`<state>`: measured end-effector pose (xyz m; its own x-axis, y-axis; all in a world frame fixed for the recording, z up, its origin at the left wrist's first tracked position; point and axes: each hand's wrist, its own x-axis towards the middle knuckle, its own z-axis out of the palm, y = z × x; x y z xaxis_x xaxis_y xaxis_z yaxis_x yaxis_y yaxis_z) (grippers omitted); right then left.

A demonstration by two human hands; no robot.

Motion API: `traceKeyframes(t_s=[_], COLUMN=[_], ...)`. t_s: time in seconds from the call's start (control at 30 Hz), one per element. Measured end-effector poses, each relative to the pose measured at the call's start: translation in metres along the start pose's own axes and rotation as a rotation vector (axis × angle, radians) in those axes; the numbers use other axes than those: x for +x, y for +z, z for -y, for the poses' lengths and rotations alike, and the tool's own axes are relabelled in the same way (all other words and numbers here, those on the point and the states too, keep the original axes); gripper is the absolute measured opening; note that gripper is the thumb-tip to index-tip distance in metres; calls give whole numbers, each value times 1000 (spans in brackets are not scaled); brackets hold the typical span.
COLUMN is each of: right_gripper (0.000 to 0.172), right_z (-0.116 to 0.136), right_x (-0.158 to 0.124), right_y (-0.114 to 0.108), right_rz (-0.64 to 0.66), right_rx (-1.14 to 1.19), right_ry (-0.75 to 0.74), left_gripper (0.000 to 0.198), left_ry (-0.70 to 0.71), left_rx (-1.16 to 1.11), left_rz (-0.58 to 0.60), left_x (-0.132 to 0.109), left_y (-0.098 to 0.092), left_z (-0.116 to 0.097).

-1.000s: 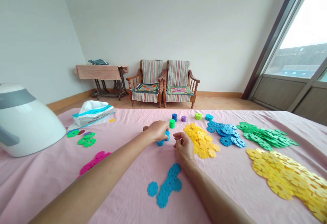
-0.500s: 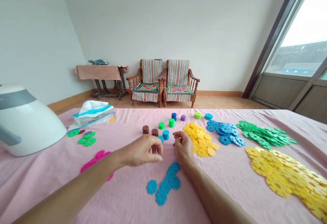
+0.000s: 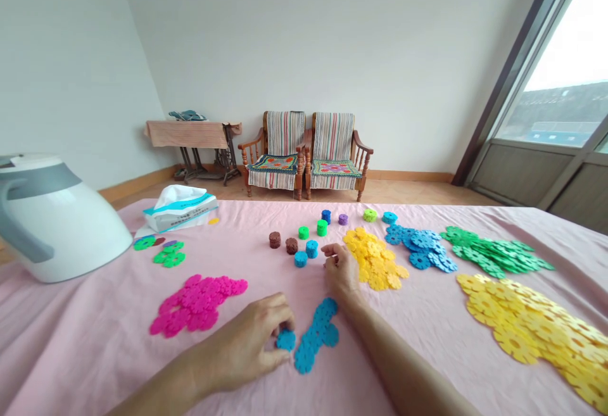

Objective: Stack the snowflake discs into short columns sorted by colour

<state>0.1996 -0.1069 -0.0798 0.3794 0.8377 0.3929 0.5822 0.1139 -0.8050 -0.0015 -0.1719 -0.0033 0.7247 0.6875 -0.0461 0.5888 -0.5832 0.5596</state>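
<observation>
My left hand (image 3: 259, 340) is low over the cloth, thumb and fingers closed round the edges of a single blue flower-shaped disc (image 3: 285, 340). Just right of that disc lies a loose strip of overlapping blue discs (image 3: 314, 338). My right hand (image 3: 342, 273) rests on the cloth beside a heap of yellow discs (image 3: 373, 261). Its fingers are loosely bent and a little apart, with nothing visible in them. Two short blue stacks, one nearer (image 3: 301, 259) and one farther (image 3: 311, 249), stand left of its fingertips.
Brown stacks (image 3: 274, 240), green stacks (image 3: 322, 228) and a purple stack (image 3: 342, 220) stand farther back. Pink discs (image 3: 197, 302) lie left. Blue (image 3: 422, 242), green (image 3: 494, 251) and yellow piles (image 3: 527, 321) spread right. A kettle (image 3: 76, 232) and tissue pack (image 3: 180, 212) stand left.
My left hand has come back from near the small stacks, down to the single blue disc. The brown and blue stacks now show fully. My right hand has stayed in place.
</observation>
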Motion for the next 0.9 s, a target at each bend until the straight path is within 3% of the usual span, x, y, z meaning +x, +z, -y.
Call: traceKeyframes(t_s=[0.23, 0.67, 0.77, 0.9], right_gripper=[40, 38, 35, 32], right_z=[-1, -3, -3, -3], right_x=[-2, 0, 0, 1], right_y=[3, 4, 3, 3], right_rz=[44, 32, 5, -18], right_rx=[-125, -61, 3, 35], right_ry=[-87, -93, -40, 6], left_gripper=[19, 20, 19, 14], left_ry=[2, 2, 4, -11], left_rx=[-5, -33, -60, -104], left_rz=[-23, -69, -118, -243], left_x=[1, 0, 8, 36], left_y=[4, 6, -1, -20], left_z=[10, 12, 17, 29])
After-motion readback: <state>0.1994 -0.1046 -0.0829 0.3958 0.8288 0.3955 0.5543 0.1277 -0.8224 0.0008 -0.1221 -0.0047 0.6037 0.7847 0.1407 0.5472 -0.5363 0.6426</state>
